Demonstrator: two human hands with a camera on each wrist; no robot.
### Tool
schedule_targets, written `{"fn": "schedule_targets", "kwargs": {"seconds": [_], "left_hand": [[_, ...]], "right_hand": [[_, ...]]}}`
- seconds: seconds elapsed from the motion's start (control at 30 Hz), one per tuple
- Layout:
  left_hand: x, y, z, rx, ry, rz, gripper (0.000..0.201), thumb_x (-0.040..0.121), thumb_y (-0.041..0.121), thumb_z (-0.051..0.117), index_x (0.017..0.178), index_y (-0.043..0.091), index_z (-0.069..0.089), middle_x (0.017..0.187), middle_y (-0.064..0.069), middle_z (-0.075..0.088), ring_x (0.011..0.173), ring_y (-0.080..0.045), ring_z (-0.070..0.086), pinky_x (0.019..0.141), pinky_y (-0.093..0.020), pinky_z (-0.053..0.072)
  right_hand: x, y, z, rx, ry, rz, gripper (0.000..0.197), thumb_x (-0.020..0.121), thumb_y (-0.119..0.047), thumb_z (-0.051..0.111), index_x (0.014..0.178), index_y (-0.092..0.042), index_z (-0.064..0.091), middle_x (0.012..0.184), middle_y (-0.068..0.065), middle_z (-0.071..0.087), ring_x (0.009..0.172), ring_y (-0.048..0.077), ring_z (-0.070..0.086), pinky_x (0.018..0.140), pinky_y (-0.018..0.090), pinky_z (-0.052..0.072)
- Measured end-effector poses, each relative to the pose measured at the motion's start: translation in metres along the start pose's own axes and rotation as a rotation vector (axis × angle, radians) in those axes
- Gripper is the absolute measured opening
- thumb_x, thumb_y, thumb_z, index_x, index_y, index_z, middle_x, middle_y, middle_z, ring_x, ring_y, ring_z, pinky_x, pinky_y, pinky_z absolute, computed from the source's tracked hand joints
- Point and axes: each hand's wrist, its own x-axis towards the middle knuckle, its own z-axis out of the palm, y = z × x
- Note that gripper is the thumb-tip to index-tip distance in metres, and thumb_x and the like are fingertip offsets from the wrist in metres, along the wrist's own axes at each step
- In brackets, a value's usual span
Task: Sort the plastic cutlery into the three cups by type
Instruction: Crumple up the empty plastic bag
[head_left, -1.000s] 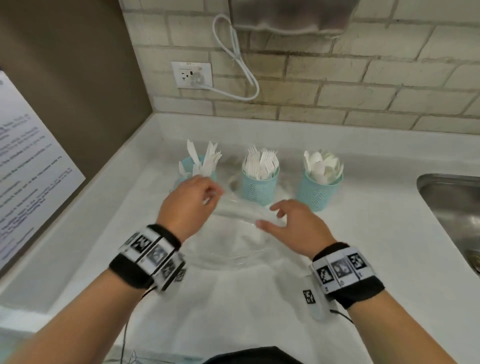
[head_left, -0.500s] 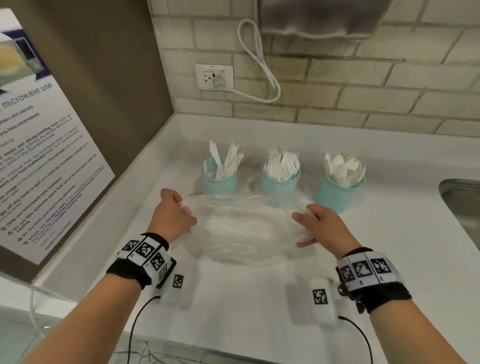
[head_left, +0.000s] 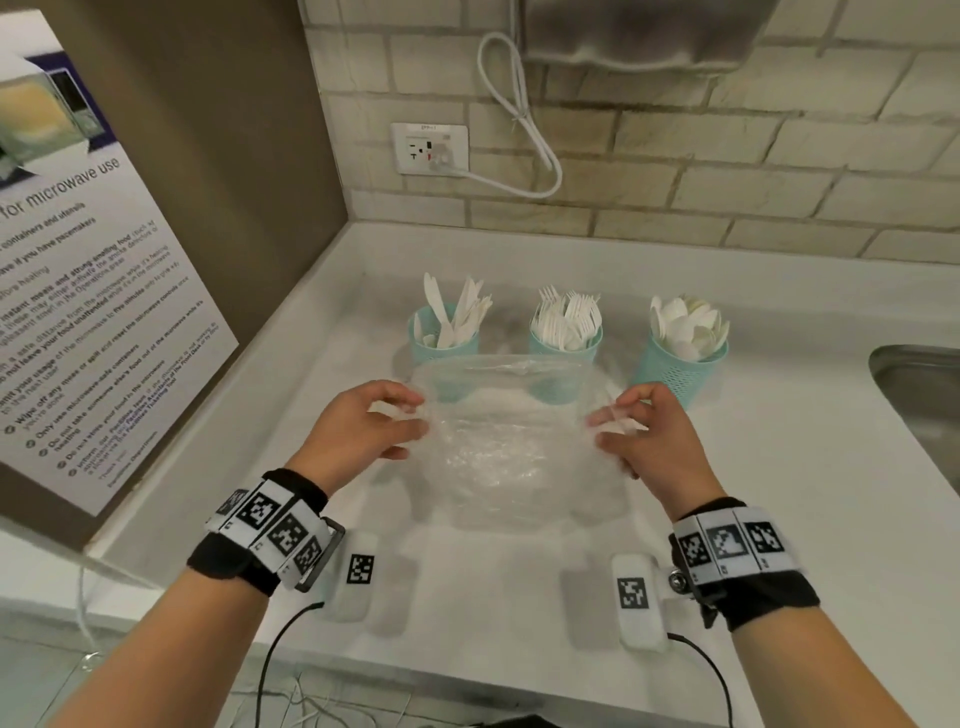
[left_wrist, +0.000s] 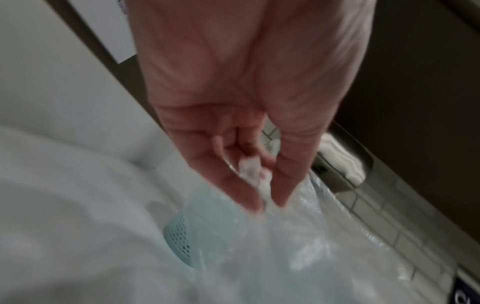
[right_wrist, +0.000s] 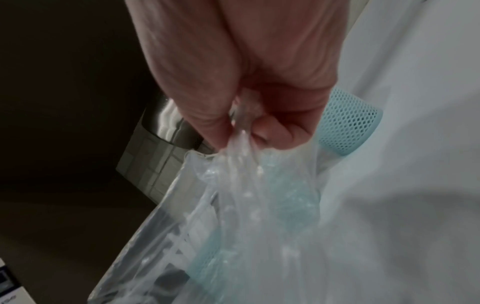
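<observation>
Three teal mesh cups stand in a row at the back of the white counter (head_left: 519, 582). The left cup (head_left: 422, 347) holds knives, the middle cup (head_left: 592, 344) holds forks, the right cup (head_left: 680, 375) holds spoons. I hold a clear plastic bag (head_left: 498, 441) stretched between both hands, lifted in front of the cups. My left hand (head_left: 405, 421) pinches its left edge, and my left hand (left_wrist: 262, 185) shows crumpled plastic between the fingers. My right hand (head_left: 618, 421) pinches the right edge; my right hand (right_wrist: 239, 131) grips bunched plastic bag (right_wrist: 249, 195). The bag looks empty.
A steel sink (head_left: 924, 395) lies at the right. A brown side wall carries a microwave notice (head_left: 88, 312) on the left. The brick back wall has an outlet (head_left: 430, 148) with a white cord. Two tagged white devices (head_left: 358, 571) (head_left: 636, 597) hang under my wrists.
My hands moved apart to the bag's two edges and lifted it off the counter, spreading it out. The head view shifted to the left and nearer.
</observation>
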Motion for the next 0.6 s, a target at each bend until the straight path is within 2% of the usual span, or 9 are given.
{"fn": "schedule_targets", "kwargs": {"seconds": [0.1,0.2,0.27,0.33,0.4,0.47,0.5,0.53,0.6], "left_hand": [[-0.001,-0.004,-0.01,0.194,0.217,0.062,0.034,0.076,-0.006,0.069,0.084,0.017,0.046,0.08,-0.004,0.05,0.055,-0.025,0.06,0.046,-0.025,0.052],[-0.006,-0.008,-0.021,0.491,0.377,0.132,0.032,0.079,-0.006,0.053,0.096,0.019,0.041,0.071,-0.007,0.049,0.059,-0.032,0.058,0.053,-0.038,0.049],[-0.011,-0.011,-0.021,0.612,0.402,0.144,0.036,0.081,-0.001,0.048,0.108,0.022,0.04,0.078,-0.006,0.05,0.064,-0.027,0.053,0.06,-0.037,0.042],[-0.014,-0.016,-0.019,0.571,0.3,0.132,0.046,0.083,-0.002,0.044,0.119,0.025,0.038,0.081,-0.011,0.054,0.065,-0.025,0.055,0.062,-0.04,0.046],[-0.018,-0.016,-0.016,0.408,0.111,0.153,0.062,0.084,-0.007,0.04,0.129,0.036,0.036,0.086,-0.013,0.062,0.072,-0.025,0.064,0.074,-0.043,0.054],[-0.024,-0.013,-0.015,0.301,-0.049,0.191,0.074,0.087,-0.009,0.042,0.132,0.049,0.038,0.105,0.005,0.065,0.091,-0.012,0.068,0.092,-0.035,0.05],[-0.027,-0.01,-0.015,0.259,-0.12,0.201,0.073,0.089,-0.007,0.047,0.132,0.051,0.041,0.118,0.014,0.06,0.103,-0.004,0.063,0.099,-0.031,0.045],[-0.029,-0.009,-0.016,0.218,-0.182,0.207,0.067,0.09,0.0,0.056,0.132,0.052,0.044,0.128,0.019,0.053,0.114,0.003,0.055,0.104,-0.027,0.039],[-0.032,-0.008,-0.019,0.134,-0.251,0.166,0.055,0.083,0.033,0.069,0.131,0.051,0.048,0.136,0.019,0.048,0.124,0.005,0.044,0.108,-0.026,0.032]], "right_hand": [[-0.006,0.0,-0.011,-0.073,0.182,-0.035,0.036,0.079,0.008,0.06,0.085,-0.022,0.042,0.076,0.0,0.055,0.039,0.005,0.048,0.031,0.016,0.033],[-0.013,0.002,-0.026,-0.164,0.312,-0.021,0.025,0.082,0.001,0.053,0.095,-0.018,0.042,0.085,0.004,0.053,0.049,0.024,0.054,0.034,0.024,0.041],[-0.02,0.006,-0.029,-0.215,0.294,-0.011,0.022,0.085,-0.007,0.049,0.097,-0.024,0.04,0.094,0.008,0.051,0.062,0.035,0.058,0.04,0.03,0.048],[-0.025,0.009,-0.028,-0.232,0.229,0.025,0.023,0.089,-0.011,0.041,0.101,-0.031,0.04,0.093,0.012,0.052,0.067,0.038,0.061,0.047,0.038,0.054],[-0.028,0.007,-0.029,-0.159,0.124,0.076,0.035,0.091,-0.007,0.032,0.109,-0.033,0.046,0.085,0.015,0.06,0.061,0.036,0.063,0.059,0.045,0.058],[-0.03,0.004,-0.032,-0.061,-0.002,0.113,0.052,0.091,-0.001,0.028,0.116,-0.036,0.057,0.096,0.017,0.067,0.07,0.035,0.066,0.069,0.043,0.059],[-0.032,0.002,-0.033,-0.038,-0.054,0.112,0.056,0.092,0.002,0.028,0.119,-0.035,0.06,0.106,0.015,0.067,0.079,0.035,0.068,0.073,0.042,0.058],[-0.034,0.002,-0.035,-0.018,-0.095,0.109,0.055,0.092,0.002,0.031,0.122,-0.033,0.061,0.116,0.01,0.066,0.088,0.032,0.069,0.078,0.042,0.057],[-0.036,0.002,-0.039,0.072,-0.16,0.105,0.042,0.093,-0.008,0.044,0.127,-0.03,0.059,0.126,0.0,0.062,0.098,0.024,0.069,0.085,0.043,0.056]]}}
